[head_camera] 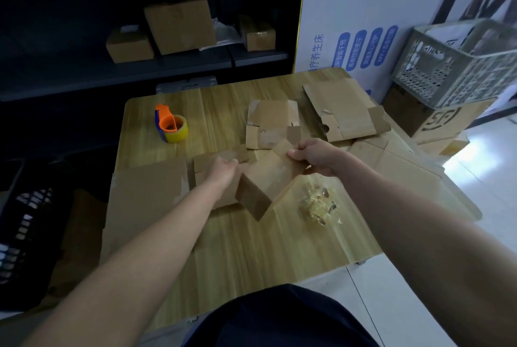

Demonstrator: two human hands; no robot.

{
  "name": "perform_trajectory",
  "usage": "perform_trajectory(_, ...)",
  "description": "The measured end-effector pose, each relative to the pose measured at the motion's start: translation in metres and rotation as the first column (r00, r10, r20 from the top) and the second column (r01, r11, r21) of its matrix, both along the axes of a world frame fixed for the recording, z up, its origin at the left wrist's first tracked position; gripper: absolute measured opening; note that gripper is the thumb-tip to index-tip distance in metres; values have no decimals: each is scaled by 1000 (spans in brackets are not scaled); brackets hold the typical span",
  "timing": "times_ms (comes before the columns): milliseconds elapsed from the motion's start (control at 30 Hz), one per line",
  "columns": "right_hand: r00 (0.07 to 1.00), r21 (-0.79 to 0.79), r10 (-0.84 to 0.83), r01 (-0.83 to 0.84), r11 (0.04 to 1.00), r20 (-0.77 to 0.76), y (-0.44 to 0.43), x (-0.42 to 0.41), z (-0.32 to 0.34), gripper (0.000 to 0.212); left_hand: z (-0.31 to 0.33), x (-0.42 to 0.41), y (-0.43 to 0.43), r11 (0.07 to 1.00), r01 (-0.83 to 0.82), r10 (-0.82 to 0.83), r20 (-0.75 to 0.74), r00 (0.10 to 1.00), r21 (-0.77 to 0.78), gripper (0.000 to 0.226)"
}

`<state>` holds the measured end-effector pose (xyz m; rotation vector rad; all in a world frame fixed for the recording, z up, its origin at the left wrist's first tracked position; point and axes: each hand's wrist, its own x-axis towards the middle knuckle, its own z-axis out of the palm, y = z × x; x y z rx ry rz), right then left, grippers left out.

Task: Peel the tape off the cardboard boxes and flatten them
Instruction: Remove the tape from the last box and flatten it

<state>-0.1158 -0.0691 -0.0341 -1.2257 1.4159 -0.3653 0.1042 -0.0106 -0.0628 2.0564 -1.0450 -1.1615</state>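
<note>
A small brown cardboard box (260, 178), opened out with flaps splayed, lies in the middle of the wooden table (251, 248). My left hand (223, 169) grips its left side, fingers curled over the edge. My right hand (316, 155) pinches a flap at its upper right, thumb on top. A crumpled ball of peeled clear tape (319, 205) lies just right of the box. Flattened boxes lie behind it (272, 124), at the back right (344, 110) and at the table's left edge (148, 192).
An orange tape dispenser with a yellowish roll (171, 124) stands at the back left of the table. Dark shelves with closed boxes (180, 25) rise behind. A slotted crate (458, 64) sits on cartons at the right. A dark basket (25, 226) stands left of the table.
</note>
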Motion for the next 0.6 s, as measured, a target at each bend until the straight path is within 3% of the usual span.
perform_trajectory(67,998,9,14,-13,1000,-68,3,5,-6,13,3,-6,-1,958,96,-93,26,995,-271,15)
perform_trajectory(100,997,18,19,-18,1000,-73,5,8,-10,13,4,-9,1,918,220,-212,61,975,-330,13)
perform_trajectory(200,987,20,72,-70,997,-146,14,19,-26,12,-13,-11,10,830,507,-467,206,860,-235,22)
perform_trajectory(267,975,-7,79,-82,997,-210,20,22,-38,10,-27,-11,14,823,532,-486,238,841,-199,27)
perform_trajectory(300,971,-18,84,-90,996,-224,22,22,-42,19,-32,-11,16,824,529,-482,240,843,-203,28)
perform_trajectory(433,945,-27,167,-181,983,-282,20,17,-46,83,-35,-19,14,822,524,-444,325,835,-223,25)
perform_trajectory(500,941,-18,187,-200,980,-282,18,16,-45,91,-33,-23,12,818,535,-446,355,822,-210,21)
perform_trajectory(600,927,12,211,-218,976,-310,17,20,-46,85,-34,-26,13,816,542,-444,383,810,-200,7)
